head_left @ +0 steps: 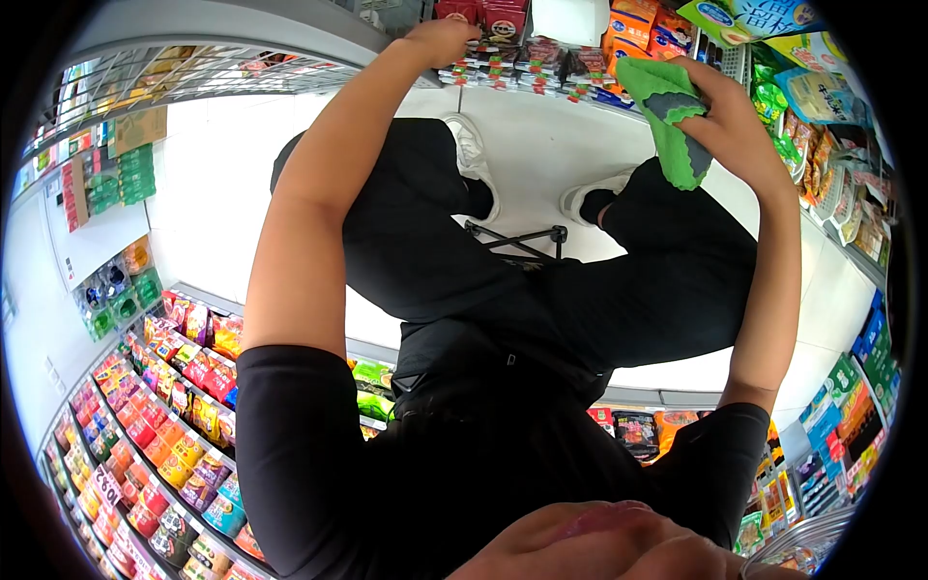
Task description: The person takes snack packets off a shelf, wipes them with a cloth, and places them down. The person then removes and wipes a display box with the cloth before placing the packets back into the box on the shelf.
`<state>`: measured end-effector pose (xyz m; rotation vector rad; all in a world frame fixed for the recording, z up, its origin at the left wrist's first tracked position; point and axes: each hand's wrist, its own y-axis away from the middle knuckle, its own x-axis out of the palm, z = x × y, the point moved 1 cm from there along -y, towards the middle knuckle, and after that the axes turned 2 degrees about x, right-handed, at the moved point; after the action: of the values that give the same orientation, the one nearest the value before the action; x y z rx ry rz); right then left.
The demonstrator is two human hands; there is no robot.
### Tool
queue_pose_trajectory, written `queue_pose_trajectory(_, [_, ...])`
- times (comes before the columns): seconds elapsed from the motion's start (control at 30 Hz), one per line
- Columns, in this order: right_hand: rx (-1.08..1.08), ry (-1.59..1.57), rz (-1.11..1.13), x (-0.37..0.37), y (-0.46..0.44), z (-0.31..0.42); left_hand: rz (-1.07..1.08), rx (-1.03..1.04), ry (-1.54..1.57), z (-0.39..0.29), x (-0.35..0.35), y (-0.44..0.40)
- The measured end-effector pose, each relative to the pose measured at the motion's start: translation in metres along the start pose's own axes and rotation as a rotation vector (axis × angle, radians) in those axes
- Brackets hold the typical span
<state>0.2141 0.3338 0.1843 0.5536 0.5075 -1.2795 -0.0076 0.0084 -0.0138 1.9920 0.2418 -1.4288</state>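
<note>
A green and grey cloth (667,116) hangs from my right hand (723,114), which is closed on one side of it. The cloth is in front of the low shelf, beside orange packets (630,29). My left hand (443,43) reaches the shelf at the top of the head view, right against red packets (503,21). Its fingers are curled and partly hidden, so what they grip cannot be made out. Small dark-red packets (543,60) hang or lie in a row along the shelf front, to the right of that hand.
My legs in black trousers (435,222) are spread on a white floor (536,145), with a folding stool's black frame (522,238) between them. A wire rack (213,87) is at left. Shelves of snack packets (174,454) stand behind; more bags (817,97) are at right.
</note>
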Motion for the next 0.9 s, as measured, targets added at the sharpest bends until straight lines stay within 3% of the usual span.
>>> queue_pose_trajectory(0.73, [-0.011, -0.027, -0.002, -0.001, 0.000, 0.004, 0.078, -0.114, 0.019, 0.003, 0.012, -0.013])
queue_pose_trajectory(0.9, [0.004, -0.056, -0.005, -0.001, -0.002, 0.003, -0.004, -0.089, 0.044, 0.009, 0.017, -0.017])
